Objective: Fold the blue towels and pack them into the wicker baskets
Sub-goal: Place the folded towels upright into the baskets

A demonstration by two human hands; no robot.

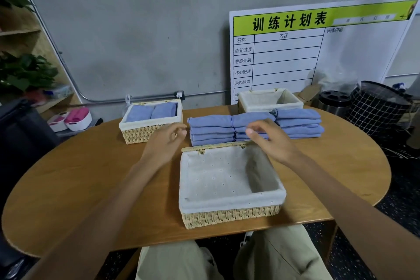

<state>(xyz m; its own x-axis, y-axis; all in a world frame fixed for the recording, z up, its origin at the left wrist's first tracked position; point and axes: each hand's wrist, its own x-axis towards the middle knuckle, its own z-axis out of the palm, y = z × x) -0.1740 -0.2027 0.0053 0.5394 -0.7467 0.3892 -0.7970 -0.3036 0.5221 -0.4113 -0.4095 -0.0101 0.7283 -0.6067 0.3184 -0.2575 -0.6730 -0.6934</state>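
While empty-handed: hands [218,137] near towels [211,129]

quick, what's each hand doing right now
Left hand: open, fingers loosely curled, holding nothing.
Right hand: open, empty, in front of the folded blue towels.
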